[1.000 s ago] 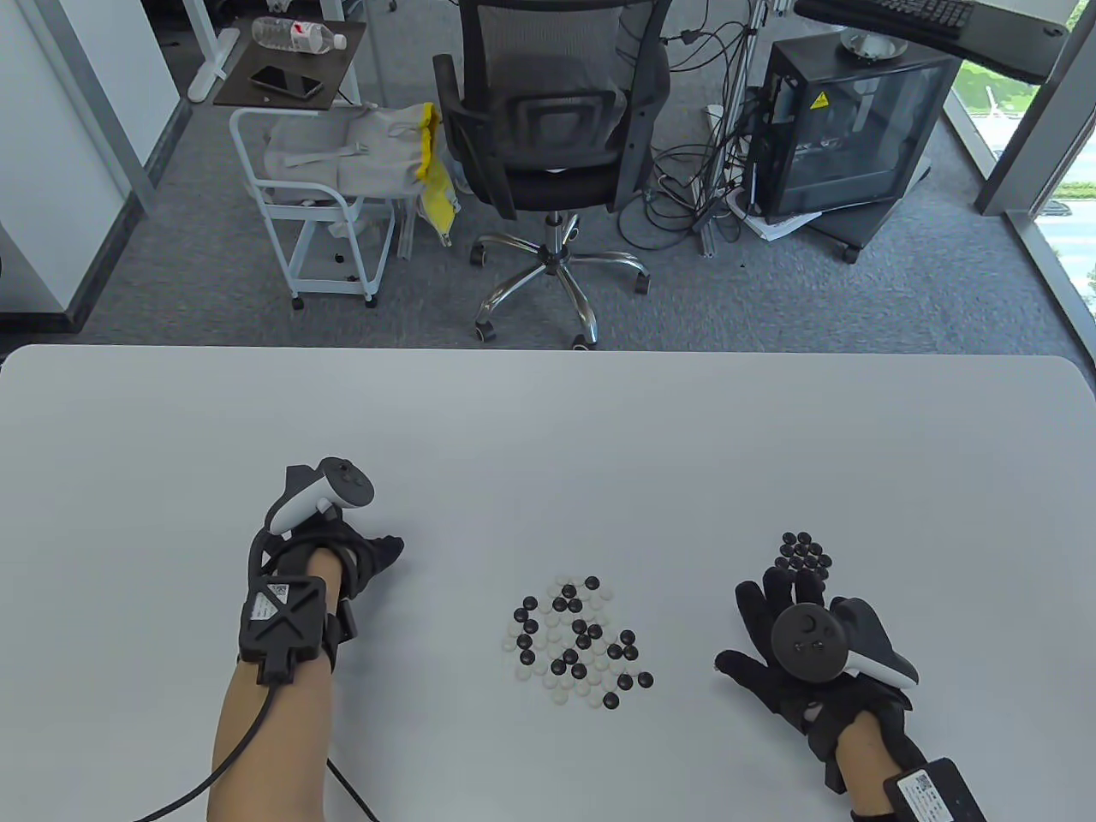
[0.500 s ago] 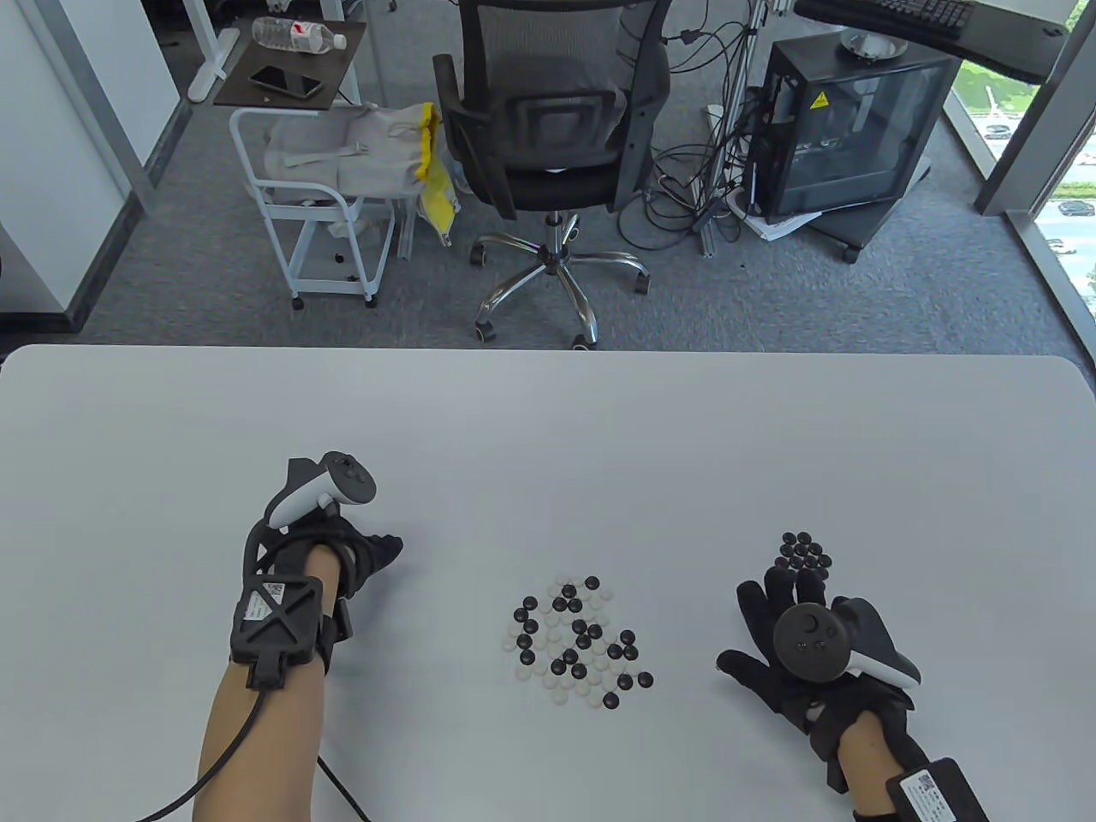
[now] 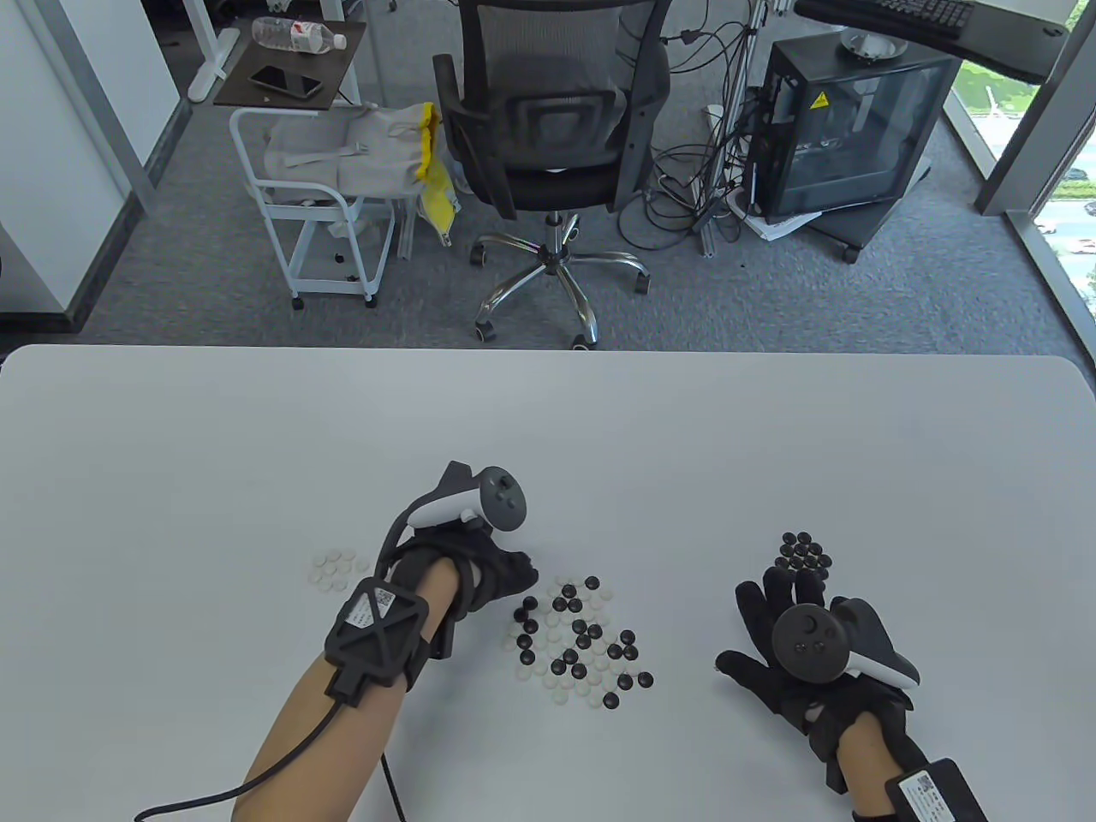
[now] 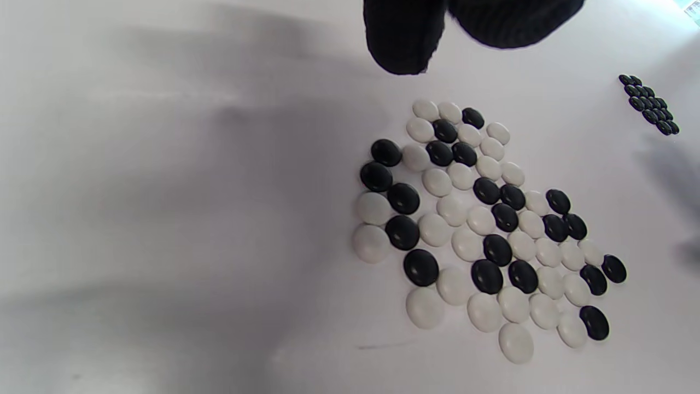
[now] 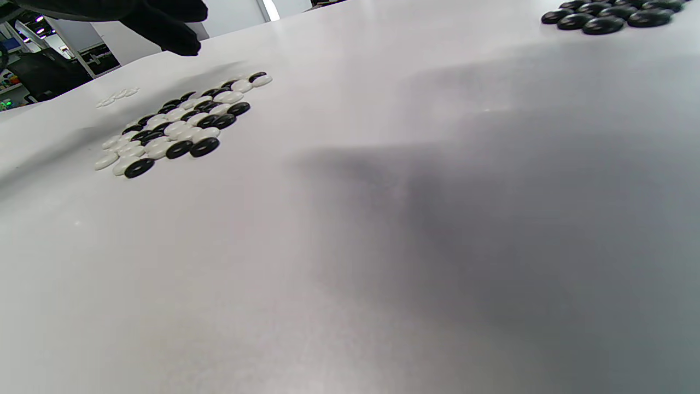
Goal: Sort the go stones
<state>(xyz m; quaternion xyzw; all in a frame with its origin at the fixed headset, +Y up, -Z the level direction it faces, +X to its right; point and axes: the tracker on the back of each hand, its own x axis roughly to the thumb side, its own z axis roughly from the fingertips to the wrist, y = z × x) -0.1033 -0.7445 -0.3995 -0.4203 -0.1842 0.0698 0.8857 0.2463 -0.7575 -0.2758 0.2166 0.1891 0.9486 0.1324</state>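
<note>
Table view first: the left hand (image 3: 501, 575) hangs at the near-left edge of the mixed heap of stones (image 3: 579, 638), its gloved fingertips (image 4: 403, 41) bunched and pointing down, just short of the nearest black and white pieces. From the left wrist view nothing shows between those fingertips, though whether they are pinched together or merely loose I cannot tell. Just off that hand's outer side, beside its wrist, sits a small cluster of white stones (image 3: 339, 568) on the table (image 3: 548, 428), apart from the heap. The right hand (image 3: 775, 638) lies flat on the table well to the far side of the heap from the left hand, fingers spread and straight, holding nothing. Right beyond its fingertips is a tight cluster of black stones (image 3: 803, 552), touching one another. The mixed heap lies between the two hands, black and white pieces packed side by side in a single layer.
</note>
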